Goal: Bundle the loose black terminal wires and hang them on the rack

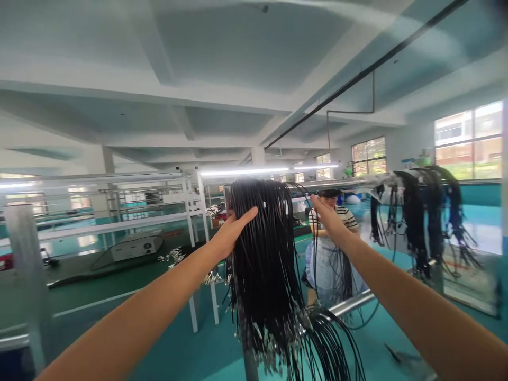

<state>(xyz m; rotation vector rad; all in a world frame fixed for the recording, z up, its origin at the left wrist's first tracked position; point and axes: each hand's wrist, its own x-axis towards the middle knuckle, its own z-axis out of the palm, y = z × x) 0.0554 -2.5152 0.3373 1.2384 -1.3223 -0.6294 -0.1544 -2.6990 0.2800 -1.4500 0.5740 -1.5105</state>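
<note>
A thick bundle of black cables (264,254) hangs from a horizontal metal bar in front of me, with silvery ends at the bottom. My left hand (232,231) grips the bundle's left side near the top, its thumb across the front and the other fingers hidden behind. To the right of the bundle, my right hand (327,216) is closed at a few loose black cable strands (315,248) that loop down from the bar. Exactly how its fingertips pinch them is hard to make out. More cables (331,338) curve over a lower metal rail (353,302).
Past my right hand a person in a striped top (346,216) sits facing this way. More black cable bundles (415,217) hang farther right. White shelving frames (202,211) stand at left, with a white box-like object (137,247) behind. A metal post (26,264) rises at near left.
</note>
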